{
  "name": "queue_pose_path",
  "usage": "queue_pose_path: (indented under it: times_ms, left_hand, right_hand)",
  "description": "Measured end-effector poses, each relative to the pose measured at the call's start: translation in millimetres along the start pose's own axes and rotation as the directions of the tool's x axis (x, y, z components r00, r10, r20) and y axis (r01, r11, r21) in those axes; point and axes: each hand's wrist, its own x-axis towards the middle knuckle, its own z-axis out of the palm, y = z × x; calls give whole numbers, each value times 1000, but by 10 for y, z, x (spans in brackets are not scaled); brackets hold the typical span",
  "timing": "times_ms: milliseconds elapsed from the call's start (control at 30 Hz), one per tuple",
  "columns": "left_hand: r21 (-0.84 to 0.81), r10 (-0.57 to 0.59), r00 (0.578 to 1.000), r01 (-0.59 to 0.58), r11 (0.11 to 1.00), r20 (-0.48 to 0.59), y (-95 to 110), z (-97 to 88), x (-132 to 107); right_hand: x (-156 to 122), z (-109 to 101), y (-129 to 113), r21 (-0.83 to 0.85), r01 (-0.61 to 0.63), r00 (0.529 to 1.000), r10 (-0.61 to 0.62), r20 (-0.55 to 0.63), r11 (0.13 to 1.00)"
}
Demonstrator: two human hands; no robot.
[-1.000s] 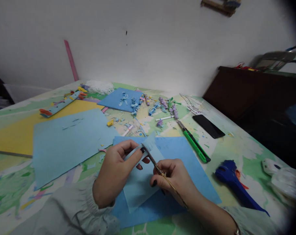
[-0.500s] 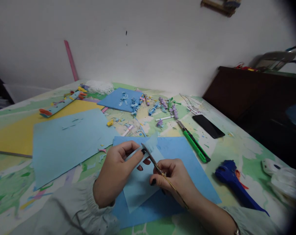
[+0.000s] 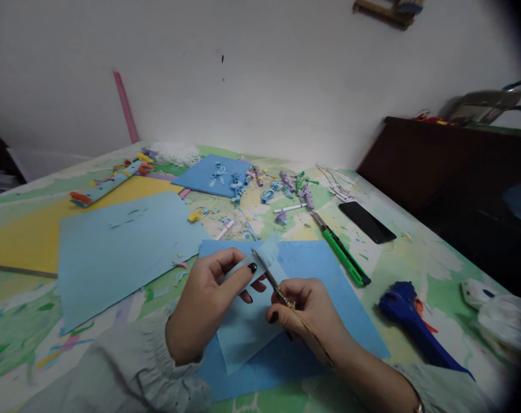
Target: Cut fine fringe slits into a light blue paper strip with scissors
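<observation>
My left hand [image 3: 215, 298] pinches a small piece of light blue paper [image 3: 242, 267] between thumb and fingers. My right hand [image 3: 310, 312] is closed around gold-handled scissors [image 3: 275, 285], their blades pointing up and left at the paper's right edge. Beneath both hands lies a larger light blue sheet [image 3: 243, 338], partly covered by them. That sheet rests on a darker blue sheet [image 3: 346, 321]. Whether the blades are fully closed is hard to make out.
A green box cutter [image 3: 344, 255], a black phone [image 3: 367, 222] and a blue glue gun [image 3: 419, 327] lie on the right. Left are a light blue sheet [image 3: 127, 252] and a yellow board [image 3: 23, 235]. Curled paper pieces [image 3: 271, 191] and scraps litter the back, near white string [image 3: 177, 154].
The scissors and my right hand have shifted slightly to the right. My left hand keeps its pinch on the paper with barely any movement.
</observation>
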Motion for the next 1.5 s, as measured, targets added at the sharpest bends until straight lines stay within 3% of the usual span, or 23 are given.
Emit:
queue_pose_path:
  times_ms: [533,1500]
  left_hand:
    - [83,13,998,-9,996,-56,22,5,-4]
    - [144,18,997,-6,990,-81,43,6,-5]
  right_hand:
    - [-26,-39,-18,-6,24,995,-23,94,1000]
    - [-13,-12,-34,-53,-12,999,14,43,999]
